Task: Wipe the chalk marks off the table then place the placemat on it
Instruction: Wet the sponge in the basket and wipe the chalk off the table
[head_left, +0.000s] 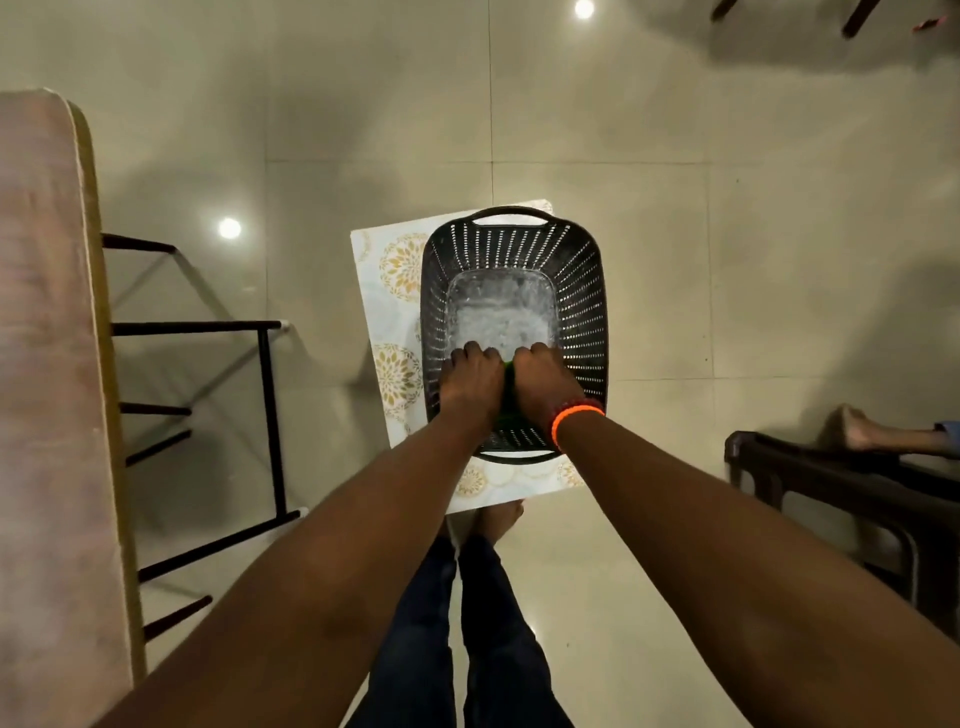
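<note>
I am reaching both arms down into a black perforated basket (584, 312) standing on the floor. My left hand (470, 382) and right hand (545, 382) are sitting side by side at the basket's near end, fingers curled down, and between them I am gripping something green (508, 387), probably a cloth, though only a thin strip is showing and I cannot tell for sure. Just beyond my fingertips a clear crinkled plastic sheet or bag (501, 312) is lying on the basket's bottom. The placemat (392, 312), white with gold floral medallions, is lying flat on the floor under the basket, showing to the left of my left fingers and behind my wrists. An orange bracelet (574, 418) is circling my right wrist. The table (47, 364) is standing well to the left of both hands.
</note>
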